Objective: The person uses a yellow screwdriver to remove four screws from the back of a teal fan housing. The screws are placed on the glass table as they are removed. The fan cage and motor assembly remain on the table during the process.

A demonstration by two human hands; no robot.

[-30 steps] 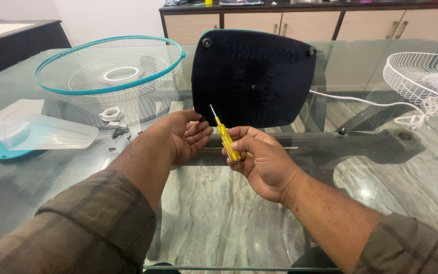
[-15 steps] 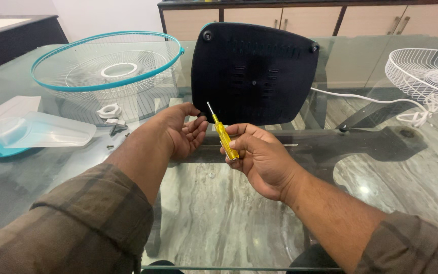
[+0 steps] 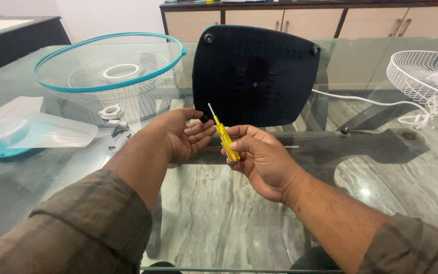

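A yellow-handled screwdriver (image 3: 223, 134) is gripped in the right hand (image 3: 260, 158), tip raised just before the black fan base (image 3: 256, 75) standing near the glass table's (image 3: 219, 213) far edge.
The left hand (image 3: 184, 134) is cupped half-open against the base's lower left corner; whether anything is held cannot be told. If nudged, the upright base may topple, and the loose screws (image 3: 118, 133) by the left edge may roll off. Counted: one screwdriver, one base, two fan grilles, the teal-rimmed (image 3: 108, 63) and the white (image 3: 424, 76).

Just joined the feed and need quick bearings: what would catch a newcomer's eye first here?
The yellow screwdriver, held in the right hand at centre with its tip up beside the open left hand. Right behind them a big black base stands up on the glass table. A teal-rimmed fan guard lies at far left, and a white guard sits at the right edge.
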